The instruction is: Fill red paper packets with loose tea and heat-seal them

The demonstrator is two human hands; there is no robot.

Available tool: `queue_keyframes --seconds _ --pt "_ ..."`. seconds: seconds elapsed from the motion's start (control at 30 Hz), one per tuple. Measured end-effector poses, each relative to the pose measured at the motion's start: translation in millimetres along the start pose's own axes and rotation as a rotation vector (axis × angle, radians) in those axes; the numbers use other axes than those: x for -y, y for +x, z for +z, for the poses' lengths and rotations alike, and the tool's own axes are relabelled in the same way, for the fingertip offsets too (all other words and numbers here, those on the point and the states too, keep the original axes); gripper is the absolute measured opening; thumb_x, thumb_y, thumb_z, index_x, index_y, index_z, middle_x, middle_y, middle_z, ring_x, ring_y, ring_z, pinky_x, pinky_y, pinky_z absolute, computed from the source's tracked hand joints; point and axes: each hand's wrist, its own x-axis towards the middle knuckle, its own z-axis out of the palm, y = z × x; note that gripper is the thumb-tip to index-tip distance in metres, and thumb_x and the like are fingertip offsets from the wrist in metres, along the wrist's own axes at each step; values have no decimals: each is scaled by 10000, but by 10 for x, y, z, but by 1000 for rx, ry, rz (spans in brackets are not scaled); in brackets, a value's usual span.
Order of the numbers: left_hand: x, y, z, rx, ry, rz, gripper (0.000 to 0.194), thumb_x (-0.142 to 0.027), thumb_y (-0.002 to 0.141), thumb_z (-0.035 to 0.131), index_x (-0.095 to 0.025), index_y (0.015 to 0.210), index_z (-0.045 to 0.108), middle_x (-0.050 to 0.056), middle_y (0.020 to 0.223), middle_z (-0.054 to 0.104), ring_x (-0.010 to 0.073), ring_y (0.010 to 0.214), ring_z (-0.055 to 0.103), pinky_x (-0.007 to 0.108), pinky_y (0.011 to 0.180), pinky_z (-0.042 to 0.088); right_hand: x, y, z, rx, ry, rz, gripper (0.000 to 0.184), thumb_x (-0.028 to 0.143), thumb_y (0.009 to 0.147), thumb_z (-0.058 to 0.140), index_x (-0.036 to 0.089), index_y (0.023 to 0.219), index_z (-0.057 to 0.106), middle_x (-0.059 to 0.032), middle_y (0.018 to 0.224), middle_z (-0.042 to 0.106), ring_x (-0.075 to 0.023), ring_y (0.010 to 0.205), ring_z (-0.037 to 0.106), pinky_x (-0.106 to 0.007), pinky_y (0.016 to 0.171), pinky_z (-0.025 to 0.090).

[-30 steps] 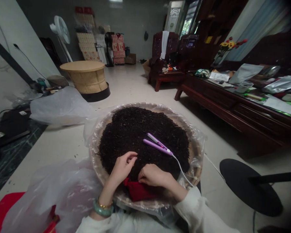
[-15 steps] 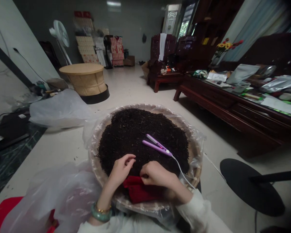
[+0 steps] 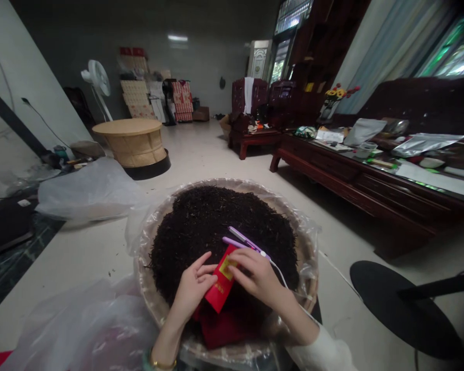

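A round woven tray (image 3: pixel 154 234), lined with clear plastic, holds a heap of dark loose tea leaves (image 3: pixel 212 221). Both hands hold a small red packet (image 3: pixel 221 286) with a gold label above the heap's near side. My left hand (image 3: pixel 193 288) pinches its left edge. My right hand (image 3: pixel 257 273) grips its upper right edge. Under the packet lies a pile of dark red packets (image 3: pixel 224 324). A purple clamp tool (image 3: pixel 243 241) with a white cord rests on the leaves just beyond my right hand.
A clear plastic bag (image 3: pixel 81 330) lies at the lower left, another (image 3: pixel 88 188) further back left. A round bamboo drum (image 3: pixel 133 139) and a white fan (image 3: pixel 96 82) stand behind. A long dark wooden table (image 3: pixel 355 178) runs along the right. A black round base (image 3: pixel 402 309) sits lower right.
Both hands have lifted one red packet out of the red pile and now hold it up over the tea leaves. The view has tilted up a little.
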Motion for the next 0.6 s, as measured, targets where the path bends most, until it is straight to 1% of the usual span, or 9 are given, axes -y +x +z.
queue_keyframes --seconds 0.07,0.13,0.23,0.3,0.4,0.47,0.5,0.53,0.6 --pt "19 28 12 -79 69 75 698 -282 559 777 -114 1207 576 60 810 732 187 715 690 301 690 550 -73 32 33 -109 -87 137 368 247 878 525 224 1244 543 -129 1133 605 -253 1045 585 -423 888 504" --pt "25 44 31 -147 103 153 599 -275 561 760 -125 1125 623 25 727 712 182 683 685 298 664 557 -132 59 86 -116 -141 194 459 250 870 534 226 1324 472 -139 1177 577 -269 1081 560 -455 910 494" --pt "40 56 66 -200 81 213 517 -277 563 744 -136 1050 644 15 700 703 177 682 685 299 678 564 -170 57 211 -78 -169 158 439 226 895 490 216 1334 463 -137 1134 607 -266 1047 574 -459 894 506" --pt "62 63 84 -219 54 221 512 -278 563 744 -130 1042 641 18 696 702 173 683 685 295 687 562 -174 29 307 -125 -190 119 446 210 916 441 190 1361 431 -157 1169 603 -274 1070 570 -469 900 504" --pt "96 75 93 -235 39 217 521 -289 567 755 -121 1046 639 22 692 695 160 653 674 272 648 550 -180 -13 404 -211 -174 60 451 198 934 396 174 1384 405 -167 1234 581 -267 1142 550 -461 937 491" --pt "102 76 92 -223 39 210 523 -304 568 762 -116 1040 642 19 683 687 152 631 665 257 617 539 -188 -24 409 -244 -121 42 398 203 935 398 186 1325 478 -150 1208 605 -251 1140 560 -441 941 490" --pt "98 75 91 -214 38 205 518 -311 569 764 -115 1034 644 20 686 687 151 628 664 254 609 536 -192 -24 395 -250 -80 46 351 207 932 405 197 1257 536 -135 1157 633 -243 1099 585 -426 920 501" --pt "91 72 91 -210 35 203 512 -314 569 765 -115 1026 646 23 694 689 152 635 666 253 609 536 -195 -20 373 -253 -34 64 296 213 927 415 207 1167 589 -118 1084 662 -235 1029 616 -408 880 517" --pt "71 66 89 -222 21 210 496 -319 569 768 -123 1009 649 42 748 708 166 677 680 258 619 541 -201 -10 325 -273 57 164 203 226 912 437 218 984 626 -81 909 686 -211 842 648 -358 758 539"
